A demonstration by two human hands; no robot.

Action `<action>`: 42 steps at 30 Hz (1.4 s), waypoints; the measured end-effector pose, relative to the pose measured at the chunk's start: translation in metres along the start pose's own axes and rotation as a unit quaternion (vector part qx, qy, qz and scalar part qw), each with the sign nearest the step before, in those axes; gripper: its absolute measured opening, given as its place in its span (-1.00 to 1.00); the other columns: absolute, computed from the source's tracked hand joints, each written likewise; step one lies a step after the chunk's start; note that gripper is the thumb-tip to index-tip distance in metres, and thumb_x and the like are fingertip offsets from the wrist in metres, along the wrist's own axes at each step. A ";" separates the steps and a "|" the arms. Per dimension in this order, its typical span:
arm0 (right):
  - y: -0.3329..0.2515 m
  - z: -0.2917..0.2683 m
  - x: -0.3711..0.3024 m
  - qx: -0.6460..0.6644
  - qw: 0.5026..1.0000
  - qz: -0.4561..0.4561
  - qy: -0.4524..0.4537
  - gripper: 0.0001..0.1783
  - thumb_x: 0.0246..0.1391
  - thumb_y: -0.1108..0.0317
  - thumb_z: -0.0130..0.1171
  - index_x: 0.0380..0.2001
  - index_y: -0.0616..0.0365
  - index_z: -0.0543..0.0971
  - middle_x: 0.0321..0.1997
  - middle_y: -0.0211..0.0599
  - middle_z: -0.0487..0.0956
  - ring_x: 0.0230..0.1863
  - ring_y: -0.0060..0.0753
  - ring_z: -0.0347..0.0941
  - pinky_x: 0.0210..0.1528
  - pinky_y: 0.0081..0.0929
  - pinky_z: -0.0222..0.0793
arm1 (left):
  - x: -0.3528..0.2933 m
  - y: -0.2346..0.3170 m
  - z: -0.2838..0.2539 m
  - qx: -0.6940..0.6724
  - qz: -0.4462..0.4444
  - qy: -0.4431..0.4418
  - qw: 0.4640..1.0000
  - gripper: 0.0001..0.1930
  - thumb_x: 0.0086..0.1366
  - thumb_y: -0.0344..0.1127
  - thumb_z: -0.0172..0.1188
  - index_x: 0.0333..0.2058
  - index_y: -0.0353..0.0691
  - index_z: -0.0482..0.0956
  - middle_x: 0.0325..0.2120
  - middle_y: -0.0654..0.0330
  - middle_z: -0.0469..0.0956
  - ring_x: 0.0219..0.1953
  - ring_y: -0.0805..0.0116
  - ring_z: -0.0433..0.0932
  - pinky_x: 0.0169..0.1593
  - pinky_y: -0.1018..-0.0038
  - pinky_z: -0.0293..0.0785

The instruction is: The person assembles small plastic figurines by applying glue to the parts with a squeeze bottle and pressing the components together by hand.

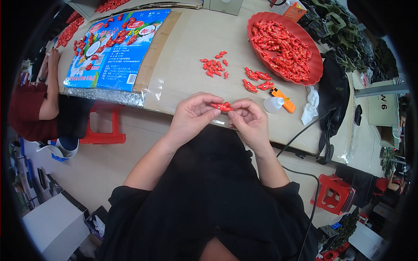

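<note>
My left hand and my right hand meet at the table's near edge. Pinched between their fingertips is a small glossy red figure with dark and light specks; its exact kind is too small to tell. Beyond my hands a cluster of smaller red pieces lies on the tabletop. Several larger red figures lie to the right, beside a scalloped red basin heaped with similar red figures. Near my right hand are a whitish rounded object, an orange and black item and a crumpled white tissue.
A blue printed cardboard sheet with red pieces on it covers the table's left part. Another person's arm rests at the left edge. A black bag and cable hang at right. Red stools stand on the floor.
</note>
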State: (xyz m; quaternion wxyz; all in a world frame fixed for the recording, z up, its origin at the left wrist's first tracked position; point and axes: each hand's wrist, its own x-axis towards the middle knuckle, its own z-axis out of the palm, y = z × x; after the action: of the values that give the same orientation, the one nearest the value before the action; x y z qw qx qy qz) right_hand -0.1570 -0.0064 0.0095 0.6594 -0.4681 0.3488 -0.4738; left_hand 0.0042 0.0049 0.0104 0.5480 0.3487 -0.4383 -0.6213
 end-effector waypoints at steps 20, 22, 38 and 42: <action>-0.013 0.000 0.011 -0.052 0.989 0.140 0.018 -0.88 -0.06 0.43 0.07 -0.47 0.28 0.40 -0.65 -0.43 0.43 -0.72 -0.76 0.31 -0.72 -0.80 0.23 | 0.004 0.005 -0.002 0.045 -0.117 -0.006 0.992 -0.77 0.13 -0.51 0.03 -0.20 -0.37 0.43 -0.41 0.23 0.47 -0.37 0.58 0.46 -0.31 0.67 0.41; -0.015 0.000 0.011 -0.056 0.988 0.145 0.015 -0.87 -0.06 0.44 0.07 -0.47 0.29 0.41 -0.65 -0.43 0.43 -0.72 -0.75 0.31 -0.72 -0.80 0.24 | 0.004 0.006 -0.003 0.038 -0.124 -0.010 0.992 -0.77 0.13 -0.51 0.02 -0.19 -0.37 0.42 -0.41 0.23 0.48 -0.38 0.58 0.46 -0.30 0.67 0.41; -0.013 0.008 0.003 -0.040 0.991 0.127 0.034 -0.88 -0.03 0.47 0.03 -0.44 0.32 0.39 -0.59 -0.39 0.44 -0.69 -0.72 0.33 -0.67 -0.78 0.28 | 0.012 0.010 0.004 0.014 -0.117 0.010 0.993 -0.87 0.12 -0.53 0.03 -0.31 -0.37 0.42 -0.45 0.18 0.47 -0.41 0.52 0.45 -0.31 0.61 0.41; 0.008 -0.005 -0.028 -0.195 0.960 -0.154 0.130 -0.87 -0.08 0.53 0.06 -0.41 0.31 0.38 -0.58 -0.38 0.39 -0.68 -0.67 0.27 -0.67 -0.77 0.16 | 0.031 0.014 0.026 0.331 0.135 -0.005 0.934 -0.90 0.09 -0.54 0.02 -0.37 -0.31 0.44 -0.43 0.17 0.43 -0.38 0.46 0.43 -0.33 0.60 0.37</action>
State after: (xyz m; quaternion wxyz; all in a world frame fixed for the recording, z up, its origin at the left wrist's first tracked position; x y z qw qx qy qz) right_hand -0.1677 0.0200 0.0006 0.4233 -0.5699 0.4409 -0.5492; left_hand -0.0188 -0.0219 0.0343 0.4782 0.4446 -0.6647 -0.3631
